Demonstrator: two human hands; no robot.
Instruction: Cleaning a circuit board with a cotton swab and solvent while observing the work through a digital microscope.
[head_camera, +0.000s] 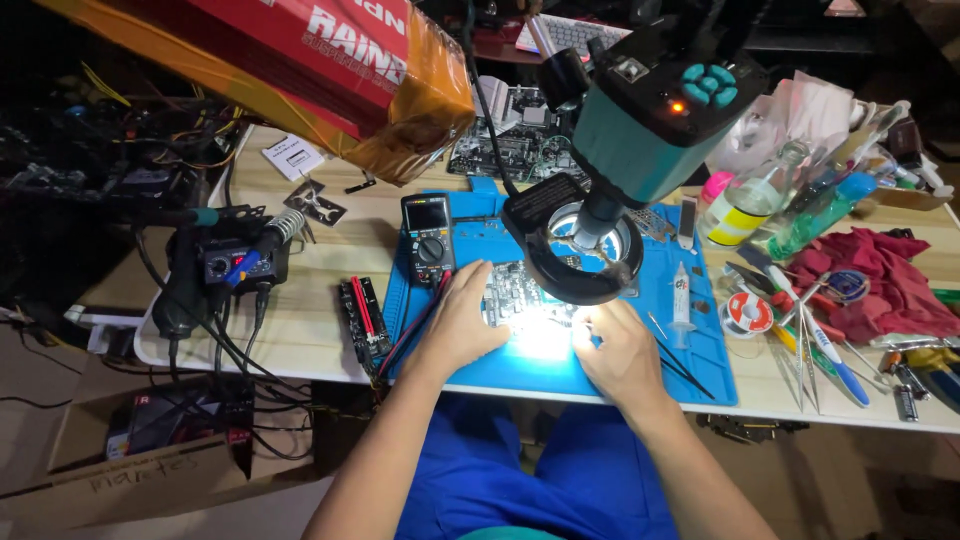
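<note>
A green circuit board (512, 293) lies on the blue work mat (700, 370) under the ring light of a teal and black microscope (640, 110). My left hand (462, 325) rests flat on the board's left end, fingers spread over it. My right hand (622, 352) sits at the brightly lit right end of the board, fingers curled; the glare hides whether it pinches a tool. Thin black tweezers (688, 372) lie on the mat just right of that hand.
A multimeter (429, 235) with red and black leads stands on the mat's left. A soldering station (232, 262) sits at the left edge. A syringe (681, 300), solder spool (747, 313), bottles (750, 200), red cloth (890, 280) and hand tools crowd the right. A red box (320, 60) hangs overhead.
</note>
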